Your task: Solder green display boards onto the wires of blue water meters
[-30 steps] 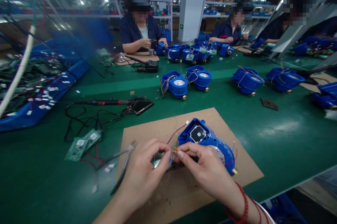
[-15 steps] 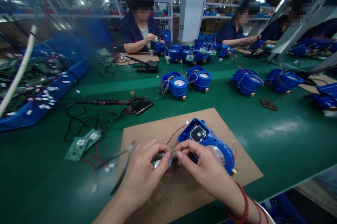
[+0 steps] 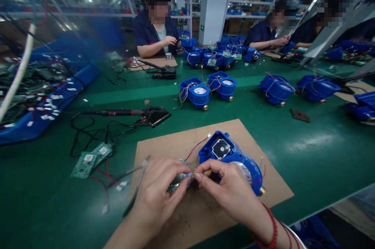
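Thumb and forefinger of my left hand (image 3: 161, 190) are closed on a small circuit board (image 3: 176, 180), mostly hidden behind the fingers. My right hand (image 3: 227, 184) pinches a thin yellowish wire (image 3: 202, 175), its end meeting the left fingertips. Just beyond the right hand, a blue water meter (image 3: 247, 167) lies on a cardboard sheet (image 3: 166, 145), with a dark square part in its open housing and a brass fitting at the near end. Red and dark leads with a white plug (image 3: 209, 135) stretch between the board and the meter.
Pliers (image 3: 137, 186) rest beside my left hand. Two circuit boards (image 3: 84, 165) and a soldering iron (image 3: 125, 112) in its holder lie left. A blue bin (image 3: 55, 118) holds many boards. More water meters (image 3: 199, 95) stand beyond; co-workers (image 3: 156, 32) sit opposite.
My fingertips have moved slightly lower, and more of the yellowish wire shows by the right hand. A green edge of the board now shows above the left hand. Opposite, a co-worker's hand has shifted.
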Demonstrator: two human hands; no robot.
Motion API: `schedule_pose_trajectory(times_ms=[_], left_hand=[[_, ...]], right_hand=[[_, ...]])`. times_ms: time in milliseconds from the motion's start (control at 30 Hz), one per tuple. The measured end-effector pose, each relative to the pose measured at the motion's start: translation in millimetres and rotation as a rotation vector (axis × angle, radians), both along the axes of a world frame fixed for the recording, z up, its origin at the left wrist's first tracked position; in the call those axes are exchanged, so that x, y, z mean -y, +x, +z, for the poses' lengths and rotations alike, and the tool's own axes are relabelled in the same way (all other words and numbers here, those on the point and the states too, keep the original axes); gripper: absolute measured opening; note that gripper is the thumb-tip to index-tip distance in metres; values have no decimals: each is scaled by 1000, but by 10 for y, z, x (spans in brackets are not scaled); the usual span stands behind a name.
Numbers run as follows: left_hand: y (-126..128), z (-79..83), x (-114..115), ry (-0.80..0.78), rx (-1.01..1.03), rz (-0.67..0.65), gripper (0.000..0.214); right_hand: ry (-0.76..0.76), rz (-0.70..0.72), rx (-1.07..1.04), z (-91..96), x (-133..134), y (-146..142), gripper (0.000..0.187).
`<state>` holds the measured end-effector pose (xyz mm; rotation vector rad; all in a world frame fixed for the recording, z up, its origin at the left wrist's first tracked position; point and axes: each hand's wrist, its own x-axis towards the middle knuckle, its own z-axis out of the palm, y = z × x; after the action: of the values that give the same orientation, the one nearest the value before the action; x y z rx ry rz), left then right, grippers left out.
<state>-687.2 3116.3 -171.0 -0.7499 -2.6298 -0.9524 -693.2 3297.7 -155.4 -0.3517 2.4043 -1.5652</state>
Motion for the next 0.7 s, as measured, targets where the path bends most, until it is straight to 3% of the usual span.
schedule_pose_trajectory(times_ms=[267, 567, 700], left_hand=[[-8, -6, -2, -151, -360, -118, 20], [94, -99, -1, -165, -29, -24, 22], [144, -147, -27, -217, -54, 86, 20]], right_hand=[[66, 60, -51, -95, -17, 9, 8], [455, 45, -482, -316, 92, 144, 9], [528, -5, -587, -374, 158, 182, 12]])
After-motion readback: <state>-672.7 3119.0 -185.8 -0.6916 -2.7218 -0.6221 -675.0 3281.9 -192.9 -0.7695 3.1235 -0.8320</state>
